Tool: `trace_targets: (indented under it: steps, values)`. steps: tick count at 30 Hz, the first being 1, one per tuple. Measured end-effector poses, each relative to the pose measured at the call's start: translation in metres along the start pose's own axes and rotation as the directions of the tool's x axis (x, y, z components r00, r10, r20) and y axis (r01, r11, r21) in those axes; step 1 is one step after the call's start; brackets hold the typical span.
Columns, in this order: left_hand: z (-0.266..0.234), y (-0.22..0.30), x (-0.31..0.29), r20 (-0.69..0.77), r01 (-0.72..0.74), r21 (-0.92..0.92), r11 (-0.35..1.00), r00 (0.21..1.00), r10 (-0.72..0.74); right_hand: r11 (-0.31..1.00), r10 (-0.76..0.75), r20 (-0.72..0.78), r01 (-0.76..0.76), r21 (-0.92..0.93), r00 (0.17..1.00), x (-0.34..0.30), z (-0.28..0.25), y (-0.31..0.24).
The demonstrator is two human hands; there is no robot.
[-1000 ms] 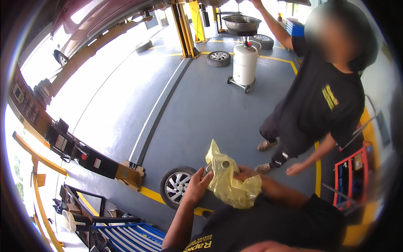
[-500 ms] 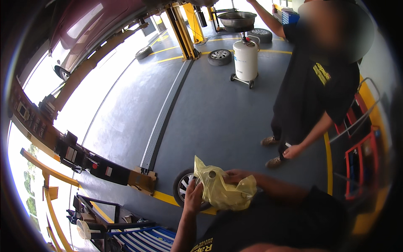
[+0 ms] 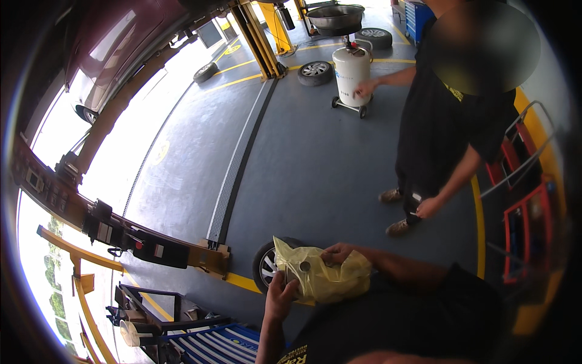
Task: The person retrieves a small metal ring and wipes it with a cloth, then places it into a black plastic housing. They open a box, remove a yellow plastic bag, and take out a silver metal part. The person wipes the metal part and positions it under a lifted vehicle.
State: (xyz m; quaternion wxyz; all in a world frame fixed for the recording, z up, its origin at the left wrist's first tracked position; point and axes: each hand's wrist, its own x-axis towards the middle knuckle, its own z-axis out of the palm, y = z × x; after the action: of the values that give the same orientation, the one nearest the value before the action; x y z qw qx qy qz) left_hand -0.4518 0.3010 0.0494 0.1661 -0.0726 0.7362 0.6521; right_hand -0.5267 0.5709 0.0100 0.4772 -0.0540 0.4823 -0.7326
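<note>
A yellow, see-through plastic bag [image 3: 330, 284] is held in front of my body, low in the picture. Something bulky lies inside, and a small round grey-brown disc [image 3: 305, 266] shows at its upper left; what the whole object is I cannot make out. My left hand [image 3: 282, 292] grips the bag's left end, thumb on the near side. Along its far upper edge, my right hand [image 3: 337, 253] is closed on the plastic with fingers bent. Partly behind the bag, a wheel [image 3: 267, 264] lies on the floor.
At right stands another person [image 3: 451, 121], one hand low holding a small white item. Beyond are a white wheeled drum [image 3: 351, 76] with a dark pan and loose wheels [image 3: 315, 73]. A lift arm [image 3: 151, 246] reaches in from the left; red shelving [image 3: 527, 230] stands right.
The other person's raised arm has come down and now reaches out in front of the white drum. My right hand has shifted slightly upward on the bag, its fingers now showing more.
</note>
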Motion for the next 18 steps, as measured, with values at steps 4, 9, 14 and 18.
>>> trace_targets:
  steps: [4,9,14,18]
  values:
    - [0.018,0.004,0.012,-0.166,-0.123,0.327,0.937,0.968,0.186,0.997,-0.052,0.06,0.055,-0.045,0.997,-0.007,-0.013,0.0]
    - [0.037,0.018,0.028,-0.056,-0.045,-0.029,0.999,0.997,0.043,0.994,-0.051,0.159,0.065,-0.085,0.986,-0.01,-0.024,-0.001]
    - [0.046,0.022,0.033,0.054,0.017,-0.172,0.985,0.998,-0.008,0.995,-0.013,0.218,0.035,-0.094,0.976,-0.015,-0.026,-0.013]
    - [0.052,0.016,0.025,0.08,0.145,-0.309,0.94,0.989,-0.126,0.994,0.052,0.164,-0.036,-0.099,0.985,-0.017,-0.03,-0.007]
